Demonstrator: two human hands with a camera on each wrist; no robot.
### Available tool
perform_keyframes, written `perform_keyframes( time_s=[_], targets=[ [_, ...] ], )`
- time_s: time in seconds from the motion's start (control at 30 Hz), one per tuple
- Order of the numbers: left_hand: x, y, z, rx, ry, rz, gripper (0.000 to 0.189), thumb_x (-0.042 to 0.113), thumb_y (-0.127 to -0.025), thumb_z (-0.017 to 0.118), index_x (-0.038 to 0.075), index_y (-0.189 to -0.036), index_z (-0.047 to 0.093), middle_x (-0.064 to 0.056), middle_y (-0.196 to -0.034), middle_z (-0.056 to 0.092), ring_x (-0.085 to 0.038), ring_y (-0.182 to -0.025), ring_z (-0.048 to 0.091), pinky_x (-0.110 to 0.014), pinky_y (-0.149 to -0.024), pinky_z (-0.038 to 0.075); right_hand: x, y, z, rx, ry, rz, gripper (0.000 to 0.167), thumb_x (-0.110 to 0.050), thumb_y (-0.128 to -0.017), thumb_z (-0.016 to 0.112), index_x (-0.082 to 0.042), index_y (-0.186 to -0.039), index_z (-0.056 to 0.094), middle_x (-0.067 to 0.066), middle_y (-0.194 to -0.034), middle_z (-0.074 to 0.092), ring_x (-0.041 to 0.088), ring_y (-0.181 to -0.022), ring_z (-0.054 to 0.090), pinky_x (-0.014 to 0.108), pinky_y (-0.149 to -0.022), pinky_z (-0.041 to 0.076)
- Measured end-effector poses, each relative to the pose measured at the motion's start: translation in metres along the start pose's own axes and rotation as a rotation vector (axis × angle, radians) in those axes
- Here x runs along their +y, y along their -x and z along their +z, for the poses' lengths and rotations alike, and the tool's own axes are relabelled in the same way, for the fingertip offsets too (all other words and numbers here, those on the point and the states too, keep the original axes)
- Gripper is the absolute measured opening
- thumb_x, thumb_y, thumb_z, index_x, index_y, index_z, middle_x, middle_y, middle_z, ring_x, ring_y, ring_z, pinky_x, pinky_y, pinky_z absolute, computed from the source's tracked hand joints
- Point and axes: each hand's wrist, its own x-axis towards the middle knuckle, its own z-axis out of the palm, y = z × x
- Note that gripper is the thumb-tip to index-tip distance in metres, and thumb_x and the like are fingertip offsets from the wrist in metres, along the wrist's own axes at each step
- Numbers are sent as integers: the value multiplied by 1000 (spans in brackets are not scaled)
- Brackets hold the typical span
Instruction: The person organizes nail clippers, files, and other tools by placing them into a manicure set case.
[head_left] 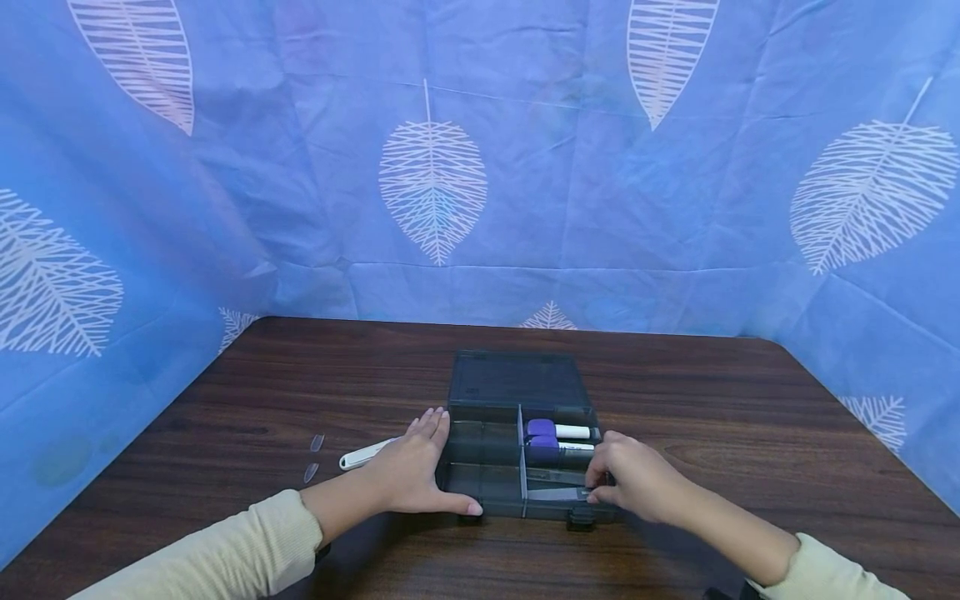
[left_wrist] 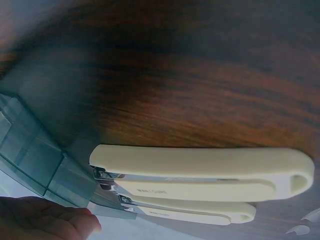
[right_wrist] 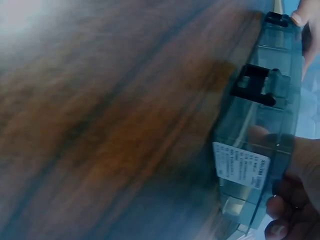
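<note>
A dark see-through divided box (head_left: 486,500) sits on the table with its lid (head_left: 517,379) tipped back. My left hand (head_left: 412,467) lies along its left side, fingers straight and thumb at the front corner. Two purple bottles with white caps (head_left: 542,450) lie in the right half. My right hand (head_left: 637,475) reaches over the right end, curled fingertips pinching the end of a slim flat grey strip (head_left: 555,494) in the front right compartment. The box wall covers part of that grip in the right wrist view. Left compartments show bare bottoms.
Two cream nail clippers (left_wrist: 200,162) lie side by side just left of the box, partly behind my left hand in the head view. Farther left are two small clear nail tips (head_left: 317,442). Black latches (right_wrist: 255,84) stick out from the box front.
</note>
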Motion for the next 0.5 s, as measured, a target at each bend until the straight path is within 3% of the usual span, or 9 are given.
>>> perform_keyframes(
  time_s=[0.37, 0.5],
  targets=[
    [0, -1, 0, -5, 6, -11, 116, 74, -69, 60, -4, -145, 20, -22, -152, 21, -35, -141, 20, -47, -112, 26, -2, -7, 2, -21, 115, 5, 15, -15, -66, 82, -21, -61, 69, -15, -63, 58, -1, -65, 39, 17, -51, 39],
    [0, 0, 0, -2, 13, -11, 116, 74, -69, 60, -4, -145, 20, -22, -152, 21, -35, -141, 20, -48, -111, 26, -1, -7, 1, -33, 113, 0, 13, -16, -66, 82, -21, -64, 70, -15, -65, 61, 1, -66, 46, 20, -54, 45]
  ],
)
